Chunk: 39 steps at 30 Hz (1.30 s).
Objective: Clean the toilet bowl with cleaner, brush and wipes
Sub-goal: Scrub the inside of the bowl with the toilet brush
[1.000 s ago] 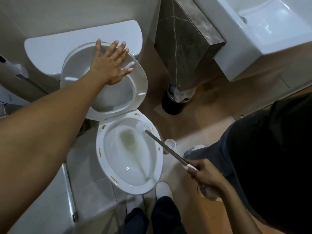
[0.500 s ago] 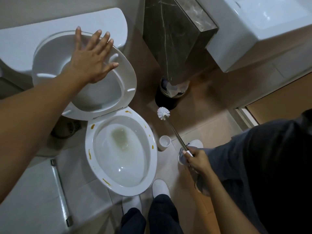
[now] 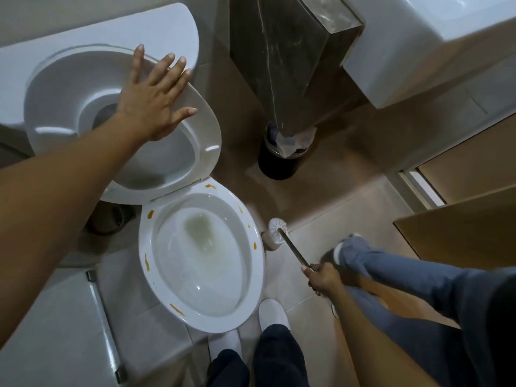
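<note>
**Brush head at its holder, seat held up**

The toilet bowl (image 3: 201, 258) stands open in the middle of the floor, with pale, slightly yellowish water pooled in its bottom and several orange-yellow smears dotted round its white rim. Behind it the seat (image 3: 195, 129) is raised against the cistern (image 3: 97, 32), and the left hand (image 3: 152, 96) lies flat on the seat with fingers spread and straight, pressing it back.

Just beside the bowl, on the floor tiles, sits a small white brush holder (image 3: 272, 240). The white bristle head of the toilet brush (image 3: 290, 247) is at the holder's mouth; how far in it sits I can't make out. The right hand (image 3: 321, 277) is curled round the upper end of the brush's slim metal handle, which slants up from the holder.

Further back, a black waste bin (image 3: 276, 163) holds a crumpled liner and some paper, tucked under a dark marble-patterned panel (image 3: 279, 51). A white basin (image 3: 418, 46) juts out at the upper right. Two white shoes (image 3: 272, 314) point at the bowl's front edge.
</note>
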### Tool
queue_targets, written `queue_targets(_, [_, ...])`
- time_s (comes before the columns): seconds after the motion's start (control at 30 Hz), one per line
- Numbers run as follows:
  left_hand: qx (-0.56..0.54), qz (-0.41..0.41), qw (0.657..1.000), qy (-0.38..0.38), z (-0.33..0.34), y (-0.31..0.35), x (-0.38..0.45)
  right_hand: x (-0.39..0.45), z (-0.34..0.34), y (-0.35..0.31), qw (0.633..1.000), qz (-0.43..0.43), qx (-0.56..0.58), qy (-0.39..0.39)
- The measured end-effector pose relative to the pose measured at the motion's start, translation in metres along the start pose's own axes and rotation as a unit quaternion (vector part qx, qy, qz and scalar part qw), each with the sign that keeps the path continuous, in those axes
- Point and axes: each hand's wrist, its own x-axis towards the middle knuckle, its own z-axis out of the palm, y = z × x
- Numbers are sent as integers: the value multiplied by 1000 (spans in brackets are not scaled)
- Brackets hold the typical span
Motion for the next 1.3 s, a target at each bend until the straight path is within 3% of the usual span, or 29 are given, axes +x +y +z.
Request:
queue_targets(0.3, [-5,-2,1000,15,6,8,6,14,22,7,1000,18,-6,7])
queue_targets(0.43, [-6,-3,1000,13,5,8,7,20,26,0,996,-19,3,90])
queue_targets(0.57, [-10,-8,1000,9,4,9,6,20,25,-24,980,-92,-93,150])
queue_targets(0.87, [-15,-13,1000,1,3,11,7,35,20,-74,935,-246,-183,178])
queue_targets(1.3, [-16,-14,1000,-2,3,10,6,41,16,-95,894,-272,-327,140])
